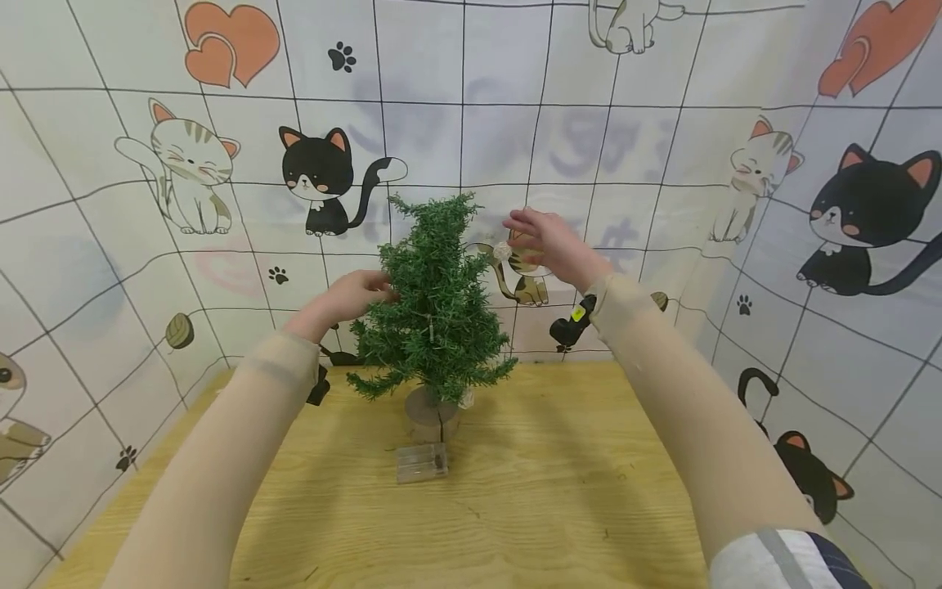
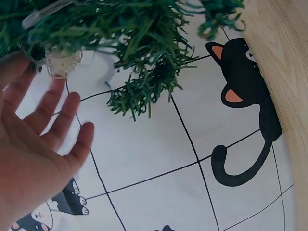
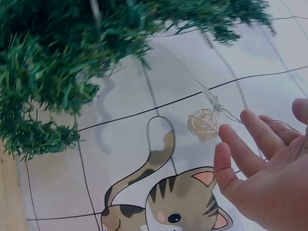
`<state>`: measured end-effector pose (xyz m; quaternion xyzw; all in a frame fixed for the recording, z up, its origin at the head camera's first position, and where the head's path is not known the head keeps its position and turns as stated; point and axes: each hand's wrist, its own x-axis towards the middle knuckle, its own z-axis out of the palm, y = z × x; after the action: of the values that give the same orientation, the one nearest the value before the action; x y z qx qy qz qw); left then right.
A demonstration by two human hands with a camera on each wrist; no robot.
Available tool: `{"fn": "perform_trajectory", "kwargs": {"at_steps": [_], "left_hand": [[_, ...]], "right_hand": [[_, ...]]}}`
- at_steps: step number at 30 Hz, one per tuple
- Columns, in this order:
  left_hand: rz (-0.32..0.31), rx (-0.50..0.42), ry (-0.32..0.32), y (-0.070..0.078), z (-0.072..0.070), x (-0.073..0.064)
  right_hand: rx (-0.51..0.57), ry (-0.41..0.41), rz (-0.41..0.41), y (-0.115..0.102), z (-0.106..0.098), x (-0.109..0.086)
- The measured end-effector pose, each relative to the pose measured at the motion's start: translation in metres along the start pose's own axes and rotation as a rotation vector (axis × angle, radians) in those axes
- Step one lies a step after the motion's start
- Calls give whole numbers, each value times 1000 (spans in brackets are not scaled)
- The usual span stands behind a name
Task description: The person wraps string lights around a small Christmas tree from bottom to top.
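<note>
A small green artificial tree (image 1: 434, 303) stands on a round wooden base (image 1: 430, 413). At its left side is my left hand (image 1: 349, 296), partly behind the branches. In the left wrist view its thumb and forefinger meet at a thin wire beside a pale woven ball (image 2: 63, 61), and another fingertip touches the ball. My right hand (image 1: 552, 245) is raised right of the tree, fingers loosely extended. A woven wicker ball (image 3: 203, 125) hangs at its fingertips, and the ball's thin wire (image 3: 231, 115) runs across the fingers toward the thumb.
A clear plastic box (image 1: 422, 463) lies on the wooden table (image 1: 545, 491) in front of the base, with a dark wire leading up from it. Another pale ball (image 1: 467, 398) shows beside the base. Cat-patterned cloth (image 1: 471, 139) surrounds the table at the back and sides.
</note>
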<state>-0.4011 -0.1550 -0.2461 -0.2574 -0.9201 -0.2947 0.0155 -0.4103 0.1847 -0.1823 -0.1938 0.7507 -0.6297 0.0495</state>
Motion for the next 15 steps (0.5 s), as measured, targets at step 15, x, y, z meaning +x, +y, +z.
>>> {"fn": "perform_trajectory", "kwargs": {"at_steps": [15], "left_hand": [[-55, -196, 214, 11, -29, -19]], "right_hand": [[55, 37, -37, -3, -28, -40]]}}
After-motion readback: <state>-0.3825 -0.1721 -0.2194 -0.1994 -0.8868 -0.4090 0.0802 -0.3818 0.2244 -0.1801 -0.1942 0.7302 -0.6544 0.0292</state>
